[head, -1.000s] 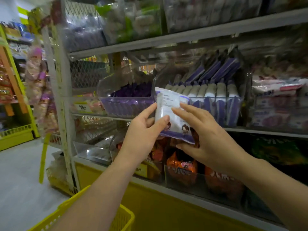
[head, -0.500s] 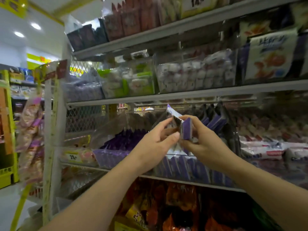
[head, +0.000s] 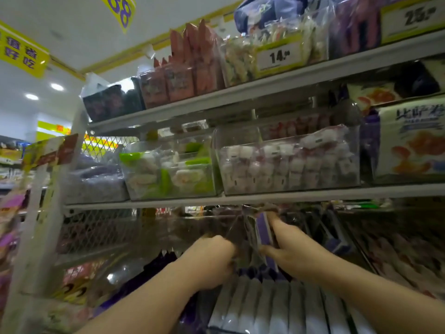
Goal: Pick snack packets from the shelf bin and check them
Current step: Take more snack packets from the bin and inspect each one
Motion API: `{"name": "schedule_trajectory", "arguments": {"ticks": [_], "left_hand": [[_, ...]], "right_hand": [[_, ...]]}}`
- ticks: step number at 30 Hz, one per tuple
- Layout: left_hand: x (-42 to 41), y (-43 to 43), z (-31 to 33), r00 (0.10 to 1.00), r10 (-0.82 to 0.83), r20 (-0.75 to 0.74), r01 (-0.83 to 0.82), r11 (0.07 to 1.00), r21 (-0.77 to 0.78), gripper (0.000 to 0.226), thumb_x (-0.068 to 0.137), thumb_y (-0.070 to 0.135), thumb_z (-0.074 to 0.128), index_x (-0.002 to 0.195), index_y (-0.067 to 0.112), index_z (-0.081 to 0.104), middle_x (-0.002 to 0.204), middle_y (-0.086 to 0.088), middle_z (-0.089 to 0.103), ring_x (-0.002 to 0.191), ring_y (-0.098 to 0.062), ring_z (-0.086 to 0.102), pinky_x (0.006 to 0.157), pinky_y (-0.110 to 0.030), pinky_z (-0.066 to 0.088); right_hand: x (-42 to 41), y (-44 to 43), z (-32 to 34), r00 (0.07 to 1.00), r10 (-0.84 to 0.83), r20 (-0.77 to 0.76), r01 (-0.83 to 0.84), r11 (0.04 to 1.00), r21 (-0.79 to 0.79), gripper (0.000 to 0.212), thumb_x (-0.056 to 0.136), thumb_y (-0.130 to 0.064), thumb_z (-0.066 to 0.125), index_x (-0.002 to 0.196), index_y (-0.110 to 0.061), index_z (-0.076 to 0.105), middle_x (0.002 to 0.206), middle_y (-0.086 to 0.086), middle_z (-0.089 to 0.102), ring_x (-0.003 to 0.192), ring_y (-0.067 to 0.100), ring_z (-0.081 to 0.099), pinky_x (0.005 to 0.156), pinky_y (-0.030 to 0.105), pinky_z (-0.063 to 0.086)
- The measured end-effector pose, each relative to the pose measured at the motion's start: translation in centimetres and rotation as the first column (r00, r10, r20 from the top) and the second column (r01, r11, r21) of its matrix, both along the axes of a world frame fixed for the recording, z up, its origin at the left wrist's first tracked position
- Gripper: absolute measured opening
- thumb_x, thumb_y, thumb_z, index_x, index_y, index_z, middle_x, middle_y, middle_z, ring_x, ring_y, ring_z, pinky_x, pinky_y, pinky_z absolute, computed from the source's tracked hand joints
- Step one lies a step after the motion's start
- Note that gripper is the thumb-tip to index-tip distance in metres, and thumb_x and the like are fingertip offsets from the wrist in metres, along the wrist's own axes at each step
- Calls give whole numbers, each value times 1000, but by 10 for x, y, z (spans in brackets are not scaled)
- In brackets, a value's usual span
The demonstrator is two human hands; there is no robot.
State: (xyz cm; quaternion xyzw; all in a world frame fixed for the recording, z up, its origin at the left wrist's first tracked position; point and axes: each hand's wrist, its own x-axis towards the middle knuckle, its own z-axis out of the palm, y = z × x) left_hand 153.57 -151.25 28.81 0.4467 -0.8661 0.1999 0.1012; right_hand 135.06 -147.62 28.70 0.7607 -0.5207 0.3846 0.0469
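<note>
Right hand is gripping one packet. Fingers are running up its right face and the thumb is hooking in at the near lower corner. The packet is standing upright, purple edge towards the camera. It's hanging at the mouth of the clear bin, above the row of white-and-purple packets and just under the shelf edge.

Left hand is curling in at the packet's lower left. It's blurred there, so I can't tell if it's pinching the packet or just sitting beside it.

My read: the step in hand is working one packet through the gap between the row and the shelf edge above.

To do it well:
- Be holding it edge-on and low, so the top seam isn't catching the shelf edge.
- Be gripping near the sealed edges rather than squeezing the middle. It looks like a soft pouch, and the contents are likely crushable.
- Be using the left hand to steady the row, so neighbouring packets aren't dragging along.
- The bin is in shadow, so the check is probably going better out in the aisle light, with the print facing up.
</note>
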Motion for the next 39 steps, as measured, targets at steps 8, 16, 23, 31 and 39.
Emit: {"name": "schedule_trajectory", "arguments": {"ticks": [8, 16, 23, 31, 39], "left_hand": [[-33, -35, 19, 982, -12, 187, -34, 970, 241, 38, 98, 24, 50, 136, 24, 53, 136, -4, 55, 119, -28, 55, 94, -35, 46], [-43, -54, 19, 862, -19, 507, -48, 992, 119, 38, 100, 29, 47, 137, 20, 51, 130, -10, 58, 114, -34, 55, 81, -38, 46], [-38, -58, 16, 827, 61, 559, -57, 998, -24, 43, 100, 45, 41, 138, 26, 51, 132, -7, 56, 123, -31, 47, 90, -39, 44], [-37, -64, 12, 812, 69, 580, -71, 997, -20, 43, 101, 42, 41, 134, 20, 55, 138, -8, 54, 130, -32, 45, 104, -46, 43], [-33, -65, 9, 837, 58, 544, -37, 998, -48, 38, 101, 36, 40, 128, 17, 59, 130, -7, 59, 119, -31, 52, 99, -43, 46]], "right_hand": [[-1, -27, 20, 999, -33, -39, 37, 992, 122, 46, 94, -44, 53, 136, -36, 34, 124, -8, 56, 103, 11, 56, 89, 26, 45], [11, -49, 30, 994, -65, -94, 71, 995, 68, 23, 95, -41, 54, 112, -28, 45, 98, -10, 55, 82, 4, 51, 67, 20, 40], [25, -47, 13, 991, -123, -45, 122, 992, -30, 35, 95, -37, 55, 124, -22, 42, 112, -4, 51, 107, 17, 55, 84, 22, 40], [25, -56, 18, 986, -154, -63, 159, 983, 90, 30, 95, -33, 53, 117, -12, 53, 114, 6, 60, 106, 22, 59, 83, 26, 43], [20, -76, 33, 944, 68, -322, -9, 984, 180, 21, 100, -14, 42, 94, -23, 60, 94, -2, 62, 77, -3, 52, 71, 9, 36]]}}
